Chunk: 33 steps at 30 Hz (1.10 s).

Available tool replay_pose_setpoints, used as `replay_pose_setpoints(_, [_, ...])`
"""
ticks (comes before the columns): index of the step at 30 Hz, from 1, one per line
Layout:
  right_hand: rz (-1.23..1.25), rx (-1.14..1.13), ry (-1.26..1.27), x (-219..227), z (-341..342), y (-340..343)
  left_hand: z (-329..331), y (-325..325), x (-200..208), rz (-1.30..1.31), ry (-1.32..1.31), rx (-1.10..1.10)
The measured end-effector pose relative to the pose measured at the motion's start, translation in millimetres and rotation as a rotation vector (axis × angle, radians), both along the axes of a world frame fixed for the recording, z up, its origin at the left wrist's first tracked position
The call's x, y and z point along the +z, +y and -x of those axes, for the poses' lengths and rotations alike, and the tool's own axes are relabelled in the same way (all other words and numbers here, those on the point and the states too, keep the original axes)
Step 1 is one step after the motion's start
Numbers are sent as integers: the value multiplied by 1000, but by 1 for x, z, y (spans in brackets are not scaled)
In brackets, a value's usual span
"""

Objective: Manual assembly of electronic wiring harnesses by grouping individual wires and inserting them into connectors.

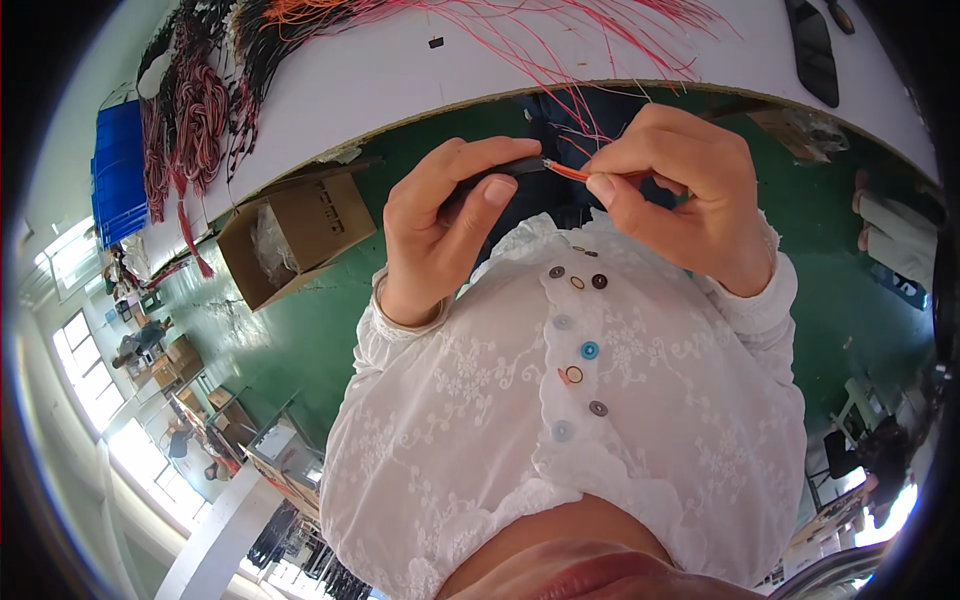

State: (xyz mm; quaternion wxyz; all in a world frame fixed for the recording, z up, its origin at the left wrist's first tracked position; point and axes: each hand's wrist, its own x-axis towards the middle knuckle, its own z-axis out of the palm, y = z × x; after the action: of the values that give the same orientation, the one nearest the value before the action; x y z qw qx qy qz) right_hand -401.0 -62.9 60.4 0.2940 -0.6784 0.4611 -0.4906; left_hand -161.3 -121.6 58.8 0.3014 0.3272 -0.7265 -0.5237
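In my left hand (440,215) is a slim black connector-like piece (520,166), pinched between thumb and fingers; its exact kind is hard to make out. My right hand (690,190) pinches a few thin orange-red wires (568,172) between thumb and forefinger. The wires' tips meet the right end of the black piece, where a small pale or metallic bit shows. Whether they sit inside it I cannot tell. Both hands are raised in front of my chest, just off the table's near edge. The wires' other ends are hidden behind my right fingers.
Loose pink and red wires (520,50) spread over the white table (380,75), some hanging off its edge. Bundled red-black cables (200,110) droop at the left beside blue bins (118,165). A cardboard box (320,225) stands below. A dark phone-like slab (812,55) lies far right.
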Motion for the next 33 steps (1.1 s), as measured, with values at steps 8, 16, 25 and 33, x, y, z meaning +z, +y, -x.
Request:
replay_pose_setpoints(8, [78,68,93,5,12,-8,2,-8,1,269,-107,-41])
replay_pose_setpoints(16, [495,-38,395,-2,9,-6,3,-5,0,141,-81,15])
replay_pose_setpoints(25, [425,-34,356,-5,9,-6,3,-10,1,201,-74,-45])
replay_pose_setpoints(33, [-94,18,44,-11,-9,-3,13,-4,-1,428,-163,44])
